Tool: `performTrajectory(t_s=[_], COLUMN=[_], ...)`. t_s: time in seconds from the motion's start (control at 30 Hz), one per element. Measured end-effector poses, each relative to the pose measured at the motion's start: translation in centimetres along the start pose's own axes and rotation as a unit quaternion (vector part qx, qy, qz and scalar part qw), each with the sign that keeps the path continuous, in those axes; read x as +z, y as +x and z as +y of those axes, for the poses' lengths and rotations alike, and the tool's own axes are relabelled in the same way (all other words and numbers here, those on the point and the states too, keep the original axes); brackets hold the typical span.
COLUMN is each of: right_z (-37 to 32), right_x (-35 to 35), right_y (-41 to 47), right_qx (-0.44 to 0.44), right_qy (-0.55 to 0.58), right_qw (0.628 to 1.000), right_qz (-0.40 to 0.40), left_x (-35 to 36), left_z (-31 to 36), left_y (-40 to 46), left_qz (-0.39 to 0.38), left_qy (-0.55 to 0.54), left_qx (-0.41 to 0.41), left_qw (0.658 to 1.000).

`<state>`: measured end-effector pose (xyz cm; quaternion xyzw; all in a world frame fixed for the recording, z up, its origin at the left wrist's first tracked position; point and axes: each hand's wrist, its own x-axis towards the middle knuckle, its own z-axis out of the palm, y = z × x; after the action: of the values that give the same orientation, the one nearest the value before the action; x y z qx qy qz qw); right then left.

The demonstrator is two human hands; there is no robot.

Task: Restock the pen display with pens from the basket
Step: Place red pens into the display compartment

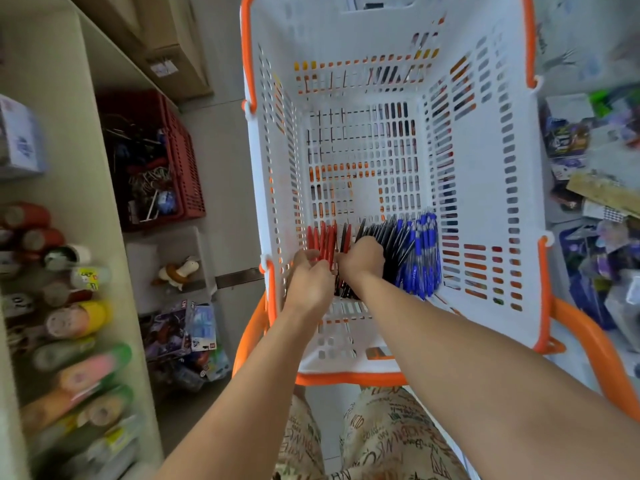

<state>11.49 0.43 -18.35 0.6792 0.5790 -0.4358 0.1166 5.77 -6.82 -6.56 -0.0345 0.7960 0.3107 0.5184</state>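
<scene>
A white slotted basket [485,188] with orange rim and handles stands in front of me on the floor. Along its near inner edge lie red pens [323,239], black pens [382,244] and a bunch of blue pens [420,258]. Both my hands are down inside the basket. My left hand [308,275] rests on the red pens, fingers curled among them. My right hand [362,259] is closed over the pens where the red and black ones meet. How many pens each hand grips is hidden by the fingers. The pen display is not in view.
A beige shelf [86,188] on the left carries rows of coloured tubes [69,323]. A red crate [183,168] of odds and ends and packaged toys [180,330] sit on the floor left of the basket. More packaged goods [595,244] crowd the right side.
</scene>
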Motion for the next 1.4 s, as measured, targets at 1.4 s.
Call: performTrajectory(t_s=[1.4], right_z=[-2.0], right_x=[-1.8], right_y=[-2.7], right_qx=[-0.062], right_qy=[0.139], right_qw=[0.971], right_qz=[-0.182], left_x=[-1.7], left_z=[-0.7], left_y=[-1.2], left_qz=[0.032], left_qy=[-0.134], left_qx=[0.003], left_qw=[0.99])
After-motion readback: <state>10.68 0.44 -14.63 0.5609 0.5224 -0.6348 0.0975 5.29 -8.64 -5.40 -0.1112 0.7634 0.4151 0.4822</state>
